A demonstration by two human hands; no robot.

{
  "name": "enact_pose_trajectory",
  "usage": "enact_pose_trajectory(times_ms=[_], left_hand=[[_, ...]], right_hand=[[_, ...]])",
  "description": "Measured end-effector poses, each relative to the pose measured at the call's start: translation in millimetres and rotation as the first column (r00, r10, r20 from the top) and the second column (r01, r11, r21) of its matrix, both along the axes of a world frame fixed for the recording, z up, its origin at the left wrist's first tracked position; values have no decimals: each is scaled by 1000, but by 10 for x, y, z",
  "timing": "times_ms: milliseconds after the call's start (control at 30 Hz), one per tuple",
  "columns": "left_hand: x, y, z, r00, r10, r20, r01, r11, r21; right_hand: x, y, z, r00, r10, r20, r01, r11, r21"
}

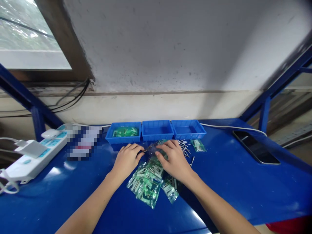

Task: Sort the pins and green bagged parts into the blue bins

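Note:
My left hand (126, 160) and my right hand (173, 159) meet over the blue table (231, 182), both pinching a small clear plastic bag (152, 149) between their fingertips. Under my right hand lies a pile of clear bags filled with green parts (146, 185). Loose metal pins (184, 147) lie just beyond my right hand, and one more small bag (198, 145) sits to their right. Three blue trays stand in a row behind: the left tray (123, 137) holds green parts, while the middle tray (157, 134) and right tray (188, 132) look bare.
A white power strip (34, 156) with plugs sits at the left. A blurred packet (84, 143) lies beside it. A black phone (254, 151) rests at the right. A white cable (231, 127) runs along the back edge. Blue frame posts stand at both sides.

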State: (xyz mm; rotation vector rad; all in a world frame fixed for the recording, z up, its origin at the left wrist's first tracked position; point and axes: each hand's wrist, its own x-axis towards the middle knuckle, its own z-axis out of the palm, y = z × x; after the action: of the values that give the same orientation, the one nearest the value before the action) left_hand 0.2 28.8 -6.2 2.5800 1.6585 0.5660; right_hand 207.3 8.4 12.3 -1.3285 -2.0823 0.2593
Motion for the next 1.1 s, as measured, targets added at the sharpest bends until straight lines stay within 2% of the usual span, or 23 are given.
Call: enact_pose_trajectory(times_ms=[67, 133, 233, 367, 467, 533, 633, 667, 733, 800, 833, 900, 967, 1033, 1100], left_hand=[[10, -19, 23, 999, 19, 50, -20, 1000, 10], [36, -58, 60, 987, 21, 162, -28, 999, 42], [92, -142, 136, 938, -84, 337, 19, 982, 190], [176, -253, 196, 878, -300, 374, 148, 911, 384], [218, -293, 196, 860, -358, 363, 216, 901, 377], [231, -298, 200, 854, -327, 403, 220, 932, 289], [239, -291, 224, 810, -132, 571, 172, 985, -17], [243, -288, 233, 764, -35, 644, 165, 976, -142], [254, -282, 246, 625, 152, 765, 196, 919, -343], [268, -277, 256, 503, 274, 820, 239, 867, -436], [273, -275, 260, 476, 301, 826, 250, 854, -456], [278, -275, 266, 478, 304, 824, 236, 859, -454], [272, -283, 268, 518, 249, 818, 185, 901, -392], [259, -297, 261, 602, 132, 788, 112, 963, -246], [248, -315, 244, 715, -39, 698, 81, 996, -27]], right_hand=[[-17, -14, 12, 1000, -7, -24, 8, 1000, 30], [-32, -23, 38, 997, -3, -74, 4, 1000, 11], [-69, -45, 91, 972, 41, -232, -72, 989, -126], [-129, -79, 121, 845, 7, -535, -175, 949, -263], [-144, -85, 99, 732, -51, -679, -188, 943, -274], [-133, -84, 84, 710, -68, -701, -142, 961, -238], [-108, -97, 84, 792, -4, -610, -64, 994, -90], [-103, -107, 88, 829, 39, -558, -64, 998, -26], [-102, -131, 88, 884, 121, -451, -91, 992, 88], [-111, -152, 72, 917, 158, -368, -104, 981, 161], [-116, -158, 59, 927, 156, -341, -98, 979, 179], [-123, -160, 32, 939, 130, -320, -78, 982, 173], [-123, -153, 22, 938, 109, -329, -70, 989, 127], [-118, -143, 42, 925, 94, -369, -76, 995, 62], [-110, -134, 87, 893, 91, -442, -110, 994, -18]])
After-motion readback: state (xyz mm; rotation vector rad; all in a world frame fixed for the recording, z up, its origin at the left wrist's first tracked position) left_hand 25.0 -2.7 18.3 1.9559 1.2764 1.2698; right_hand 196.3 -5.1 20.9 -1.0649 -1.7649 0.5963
